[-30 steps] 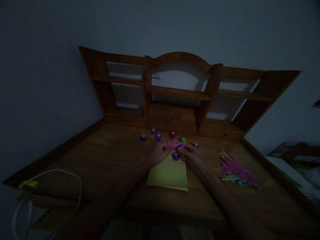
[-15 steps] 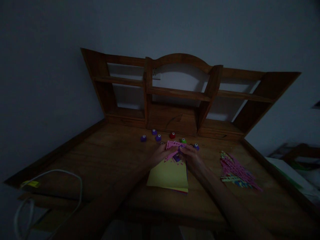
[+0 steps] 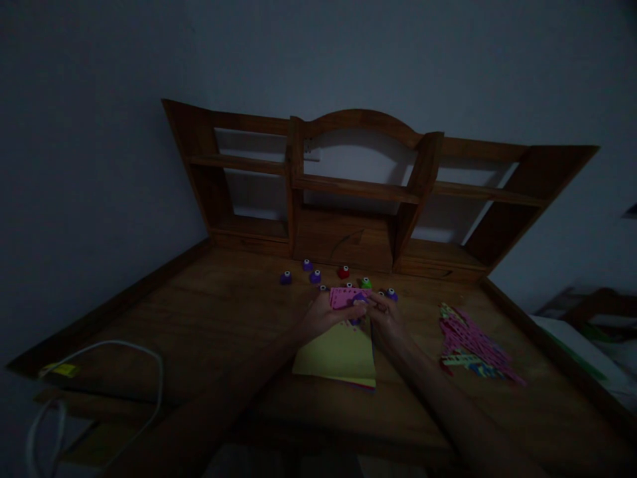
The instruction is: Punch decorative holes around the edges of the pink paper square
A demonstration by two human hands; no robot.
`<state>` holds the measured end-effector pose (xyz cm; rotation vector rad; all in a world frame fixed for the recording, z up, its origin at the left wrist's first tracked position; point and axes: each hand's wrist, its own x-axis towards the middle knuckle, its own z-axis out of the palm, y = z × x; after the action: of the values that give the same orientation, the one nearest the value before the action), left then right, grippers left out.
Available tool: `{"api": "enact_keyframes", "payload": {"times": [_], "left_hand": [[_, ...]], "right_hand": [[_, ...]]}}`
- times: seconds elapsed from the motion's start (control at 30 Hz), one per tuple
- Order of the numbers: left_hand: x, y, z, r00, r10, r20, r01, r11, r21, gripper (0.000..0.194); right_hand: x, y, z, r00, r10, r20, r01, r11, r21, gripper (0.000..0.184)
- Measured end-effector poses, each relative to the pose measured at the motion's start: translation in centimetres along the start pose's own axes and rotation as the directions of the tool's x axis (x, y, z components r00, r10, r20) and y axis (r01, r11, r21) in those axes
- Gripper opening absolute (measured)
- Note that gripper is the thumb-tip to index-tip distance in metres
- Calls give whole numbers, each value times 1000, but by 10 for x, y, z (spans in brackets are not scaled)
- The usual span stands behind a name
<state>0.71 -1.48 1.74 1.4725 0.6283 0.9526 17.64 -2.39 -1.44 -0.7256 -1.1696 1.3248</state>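
My left hand (image 3: 320, 317) is closed on a pink sheet of paper (image 3: 342, 297) with rows of small holes punched along its far edge. A purple craft punch (image 3: 360, 299) sits at the sheet's right side, with my left thumb stretched against it. My right hand (image 3: 384, 313) has its fingers bent around the right side of this punch and the sheet's edge; its exact grip is hard to make out in the dim light. Below both hands lies a stack of coloured paper (image 3: 338, 353), yellow on top, with small pink cut-outs scattered near its far end.
Behind my hands stand more punches, among them a purple punch (image 3: 285, 278), a red punch (image 3: 344, 272) and a green punch (image 3: 366, 283). To the right lies a heap of punched paper strips (image 3: 472, 342). A wooden shelf unit (image 3: 348, 188) backs the desk; a white cable (image 3: 160, 378) hangs at left.
My left thumb has come across onto the purple punch. My right fingers have shifted slightly right and loosened around it, and the pink sheet sits flatter and a little lower.
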Motion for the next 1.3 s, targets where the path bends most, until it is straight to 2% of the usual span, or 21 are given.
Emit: {"api": "enact_keyframes", "payload": {"times": [0.17, 0.33, 0.67, 1.0, 1.3], "left_hand": [[-2, -2, 5, 999, -42, -22, 40, 997, -71, 40], [-2, 1, 11, 992, -85, -96, 76, 993, -93, 51], [-2, -1, 7, 996, -57, -72, 52, 996, -70, 41], [-5, 11, 9, 996, -31, -79, 25, 996, -86, 45], [-1, 6, 6, 998, -34, -61, 32, 999, -42, 48]], "right_hand": [[-1, 0, 0, 1000, -22, -22, 20, 998, -65, 21], [0, 2, -1, 999, -23, -29, 20, 995, -98, 21], [-1, -5, 7, 998, -62, -5, 61, 987, -151, 24], [-1, -12, 11, 996, -91, 1, 91, 989, -120, 23], [5, 1, 1, 998, -61, -27, 60, 997, -38, 34]]}}
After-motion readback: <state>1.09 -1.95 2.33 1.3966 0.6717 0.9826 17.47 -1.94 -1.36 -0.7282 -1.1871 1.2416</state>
